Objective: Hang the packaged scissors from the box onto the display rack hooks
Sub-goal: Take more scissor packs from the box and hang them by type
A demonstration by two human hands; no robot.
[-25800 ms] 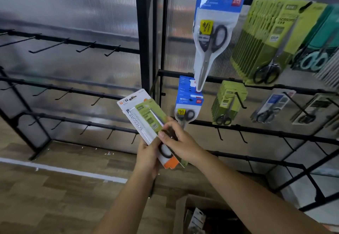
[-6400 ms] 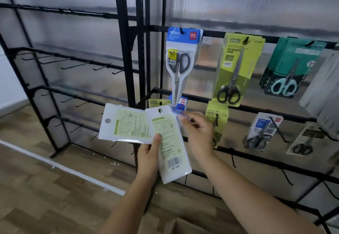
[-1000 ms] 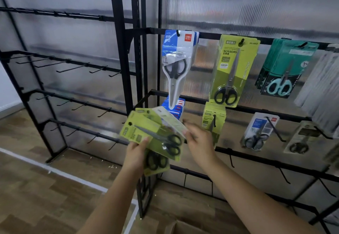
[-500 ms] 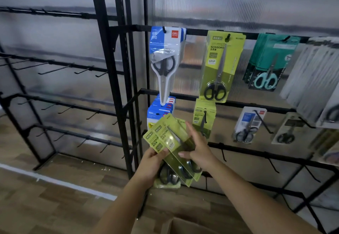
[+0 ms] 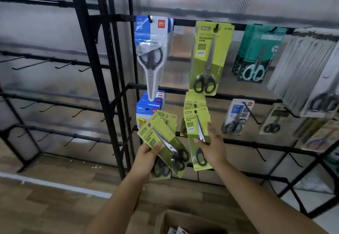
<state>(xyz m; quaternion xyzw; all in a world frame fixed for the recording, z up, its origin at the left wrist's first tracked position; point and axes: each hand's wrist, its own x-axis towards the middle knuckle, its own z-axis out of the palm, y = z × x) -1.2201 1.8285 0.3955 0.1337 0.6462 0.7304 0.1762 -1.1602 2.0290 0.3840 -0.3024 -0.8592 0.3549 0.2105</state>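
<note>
My left hand (image 5: 145,157) grips two small green packs of black-handled scissors (image 5: 163,140), fanned and tilted to the left. My right hand (image 5: 212,147) holds one more green scissors pack (image 5: 194,129) upright, its hang hole level with the stack of same green packs (image 5: 194,103) hanging on a middle-row hook. The black display rack (image 5: 183,91) stands right in front of me. The open cardboard box (image 5: 165,221) sits on the floor at the bottom edge, partly hidden by my arms.
On the top row hang a large blue-white scissors pack (image 5: 152,50), a large green pack (image 5: 209,57), teal packs (image 5: 256,55) and grey packs (image 5: 311,65). Small blue packs (image 5: 146,109) hang beside my left hand. Bare hooks (image 5: 64,65) line the left rack.
My right hand has drawn one green pack out of the bunch and lifted it right, up to the middle-row hook. My left hand keeps the other two.
</note>
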